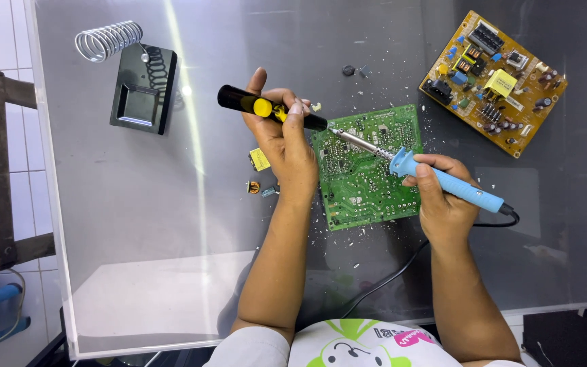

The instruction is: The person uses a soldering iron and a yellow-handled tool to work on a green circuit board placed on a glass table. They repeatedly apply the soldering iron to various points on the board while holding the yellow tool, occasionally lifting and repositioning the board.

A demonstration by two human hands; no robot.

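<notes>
The green circuit board point(368, 166) lies flat on the glass counter point(137, 224), solder side up, and everything else sits around it. The person's left hand point(283, 139) is just off the board's left edge, fingers closed around a black and yellow desoldering pump point(266, 107) whose nozzle reaches onto the board's top left corner. The right hand point(443, 200) is at the board's right edge with a closed grip on a blue soldering iron point(443, 180); its metal tip slants up-left across the board toward the pump's nozzle. Whether tip and nozzle actually touch is hard to make out, they're too small here.

The iron's black cord point(402, 268) runs down below the board and disappears under the person's white shirt point(348, 343), which is cut off at the bottom edge.

Left of the board, partly hidden behind the left wrist, are a small yellow component point(259, 160) and a couple of tiny parts too small to identify. White crumbs of debris are scattered around the board. Up to the right lies a yellow circuit board point(494, 81) full of components. Far to the upper left stands a black iron stand point(140, 85) with a wire coil; its tray looks bare.
</notes>
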